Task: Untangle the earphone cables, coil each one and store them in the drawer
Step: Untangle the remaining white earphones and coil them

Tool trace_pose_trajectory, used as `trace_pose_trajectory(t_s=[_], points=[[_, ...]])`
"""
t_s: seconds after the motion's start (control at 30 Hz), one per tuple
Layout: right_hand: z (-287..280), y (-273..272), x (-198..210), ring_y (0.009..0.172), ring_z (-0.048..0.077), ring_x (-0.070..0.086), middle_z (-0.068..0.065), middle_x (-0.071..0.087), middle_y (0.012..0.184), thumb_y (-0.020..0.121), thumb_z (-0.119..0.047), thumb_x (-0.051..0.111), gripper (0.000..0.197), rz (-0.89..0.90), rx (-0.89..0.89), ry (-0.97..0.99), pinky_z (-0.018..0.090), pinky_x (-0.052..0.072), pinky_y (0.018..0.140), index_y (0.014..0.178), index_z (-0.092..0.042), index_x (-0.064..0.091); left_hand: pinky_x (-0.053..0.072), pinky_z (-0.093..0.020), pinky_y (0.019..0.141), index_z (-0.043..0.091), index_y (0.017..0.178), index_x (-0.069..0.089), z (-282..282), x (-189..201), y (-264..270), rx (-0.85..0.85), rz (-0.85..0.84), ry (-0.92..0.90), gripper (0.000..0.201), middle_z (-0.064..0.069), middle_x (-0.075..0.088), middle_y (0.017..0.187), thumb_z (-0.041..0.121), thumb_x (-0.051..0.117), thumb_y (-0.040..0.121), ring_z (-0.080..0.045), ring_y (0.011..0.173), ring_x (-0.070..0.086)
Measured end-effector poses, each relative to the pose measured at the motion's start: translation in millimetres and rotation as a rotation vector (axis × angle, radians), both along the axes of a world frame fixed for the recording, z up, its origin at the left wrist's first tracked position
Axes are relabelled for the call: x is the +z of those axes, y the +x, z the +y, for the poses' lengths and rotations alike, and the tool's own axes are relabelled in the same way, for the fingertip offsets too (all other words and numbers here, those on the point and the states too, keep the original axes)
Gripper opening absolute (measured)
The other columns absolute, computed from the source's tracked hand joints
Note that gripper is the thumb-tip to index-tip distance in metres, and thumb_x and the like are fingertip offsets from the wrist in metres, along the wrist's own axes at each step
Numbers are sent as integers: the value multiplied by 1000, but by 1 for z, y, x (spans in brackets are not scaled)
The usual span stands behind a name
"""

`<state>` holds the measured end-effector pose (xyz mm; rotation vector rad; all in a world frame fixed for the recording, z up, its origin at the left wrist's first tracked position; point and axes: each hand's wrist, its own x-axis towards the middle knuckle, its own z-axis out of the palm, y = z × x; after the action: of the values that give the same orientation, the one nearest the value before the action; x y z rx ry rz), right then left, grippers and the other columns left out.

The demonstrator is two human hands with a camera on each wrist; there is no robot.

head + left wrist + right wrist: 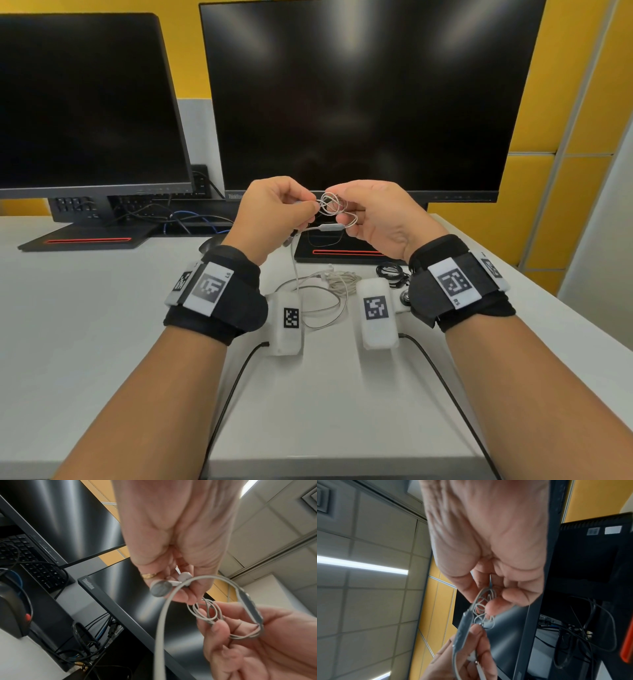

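Note:
Both hands are raised above the desk in front of the right monitor, working a white earphone cable wound into small loops. My left hand pinches the cable near its earbuds. My right hand pinches the looped bundle, with the inline remote hanging just below. A strand drops to a second white earphone cable lying loosely piled on the desk. A black earphone cable lies coiled by my right wrist. No drawer is in view.
Two dark monitors stand at the back of the white desk, their bases close behind the hands. A keyboard, a black mouse and several cables lie behind.

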<state>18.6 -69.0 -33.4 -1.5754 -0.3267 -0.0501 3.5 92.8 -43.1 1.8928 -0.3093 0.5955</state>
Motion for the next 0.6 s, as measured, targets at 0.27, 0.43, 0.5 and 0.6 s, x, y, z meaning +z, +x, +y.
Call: trace_pose_trajectory(t_s=[0.27, 0.43, 0.5, 0.6], points=[[-2, 0, -2, 69, 14, 57, 7, 69, 88, 94, -12, 61, 13, -5, 9, -71, 25, 44, 57, 101, -13, 71, 58, -35, 67, 11, 78, 67, -1, 1, -2, -11, 1, 93, 7, -9, 68, 75, 10, 73, 82, -18, 67, 63], [-2, -2, -3, 71, 13, 61, 8, 70, 88, 93, -10, 62, 15, -11, 63, -96, 25, 48, 61, 104, -10, 71, 58, -28, 71, 9, 80, 71, -2, 0, -5, -108, -5, 60, 3, -14, 69, 80, 9, 74, 81, -17, 69, 64], [-3, -1, -2, 69, 12, 60, 7, 70, 85, 93, -10, 61, 16, -14, 53, -89, 25, 47, 60, 104, -9, 71, 57, -24, 71, 12, 83, 73, -3, 0, -5, -129, 1, 49, 2, -12, 71, 84, 10, 71, 84, -15, 74, 67], [-4, -1, -2, 67, 12, 59, 8, 70, 82, 93, -7, 59, 16, -13, 34, -66, 26, 45, 59, 103, -8, 72, 53, -16, 66, 9, 94, 73, -2, 0, -4, -156, 24, 6, 12, -9, 71, 86, 11, 61, 92, -8, 75, 66]])
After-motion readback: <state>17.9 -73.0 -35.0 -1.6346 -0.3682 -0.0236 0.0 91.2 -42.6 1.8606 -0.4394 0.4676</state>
